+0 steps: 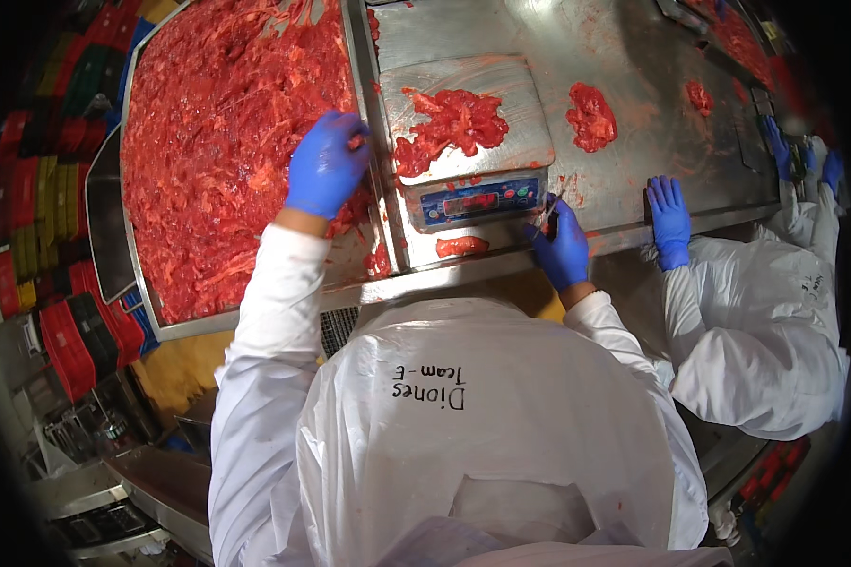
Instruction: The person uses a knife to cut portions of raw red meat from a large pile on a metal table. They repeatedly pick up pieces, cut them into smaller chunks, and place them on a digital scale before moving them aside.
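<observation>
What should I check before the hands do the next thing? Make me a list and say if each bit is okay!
1. Scale switched on: ok, its display glows red.
2. Meat pile on the scale: ok, it lies on the plate.
3. Hands covered: ok, left hand and right hand wear blue.
4. Space in front of the scale free: not ok, a small meat piece lies there.
5. Right hand empty: cannot tell.
6. Co-worker's hand off the scale: ok.

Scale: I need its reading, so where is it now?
In the head view, the scale sits at upper centre, just right of the meat tray, with the right hand beside its near right corner.
</observation>
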